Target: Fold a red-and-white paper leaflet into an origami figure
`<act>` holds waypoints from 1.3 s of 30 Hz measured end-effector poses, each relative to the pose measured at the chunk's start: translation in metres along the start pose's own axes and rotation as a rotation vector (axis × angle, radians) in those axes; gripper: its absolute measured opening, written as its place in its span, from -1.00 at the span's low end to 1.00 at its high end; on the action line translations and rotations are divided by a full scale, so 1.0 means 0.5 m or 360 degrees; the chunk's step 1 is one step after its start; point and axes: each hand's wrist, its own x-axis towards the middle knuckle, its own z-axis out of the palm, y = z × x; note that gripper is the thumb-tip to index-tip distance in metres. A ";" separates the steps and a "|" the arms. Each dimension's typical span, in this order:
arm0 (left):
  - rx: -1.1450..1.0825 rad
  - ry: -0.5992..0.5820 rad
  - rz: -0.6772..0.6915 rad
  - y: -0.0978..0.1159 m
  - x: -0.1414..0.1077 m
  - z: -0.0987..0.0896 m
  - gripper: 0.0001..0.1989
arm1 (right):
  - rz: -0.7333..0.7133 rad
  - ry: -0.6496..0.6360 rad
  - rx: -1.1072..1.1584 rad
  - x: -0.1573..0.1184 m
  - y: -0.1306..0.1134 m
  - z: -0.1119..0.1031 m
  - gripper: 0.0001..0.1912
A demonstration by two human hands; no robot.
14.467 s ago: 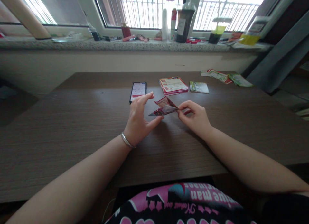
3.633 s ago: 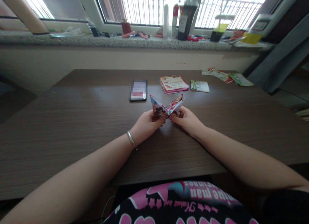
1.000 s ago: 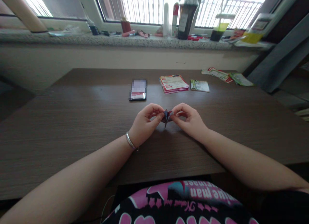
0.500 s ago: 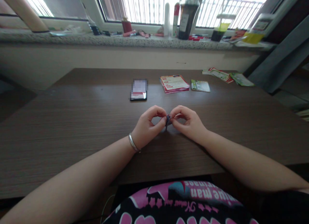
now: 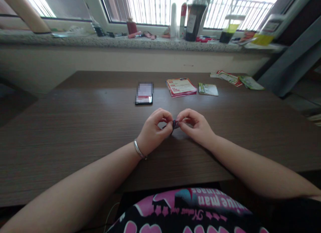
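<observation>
Over the middle of the table my two hands meet at their fingertips around a small dark strip (image 5: 174, 125), thin and bluish-purple, perhaps cloth or ribbon. My left hand (image 5: 156, 127), with a silver bangle (image 5: 139, 148) at its wrist, pinches the strip between thumb and fingers. A bit of the strip shows inside the loop of that thumb and finger. Pinching the strip's other side is my right hand (image 5: 195, 126). The fingers cover much of the strip, so its exact kind cannot be made out.
Beyond my hands lie a phone (image 5: 144, 93), a stack of printed cards (image 5: 181, 87) and a smaller green-white stack (image 5: 208, 89). Loose packets (image 5: 250, 82) are at the far right of the brown table (image 5: 75, 126). Bottles and small items crowd the windowsill (image 5: 112, 41).
The strip has shifted slightly: part of it now pokes through toward my left palm, and more shows toward my right fingers. Both hands stay nearly in place, still pinching.
</observation>
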 end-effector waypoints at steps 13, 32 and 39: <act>0.0208 -0.0147 0.0100 0.019 0.002 -0.007 -0.92 | -0.0127 -0.0120 -0.0116 -0.004 -0.003 0.004 -0.86; -0.0227 -0.0216 -0.0339 -0.021 0.001 0.004 -0.93 | 0.0011 -0.0114 -0.0188 0.007 0.022 -0.003 -0.93; -0.0297 -0.0230 -0.0410 -0.040 0.001 0.004 -0.89 | 0.0225 -0.0142 -0.0128 0.012 0.049 -0.006 -0.85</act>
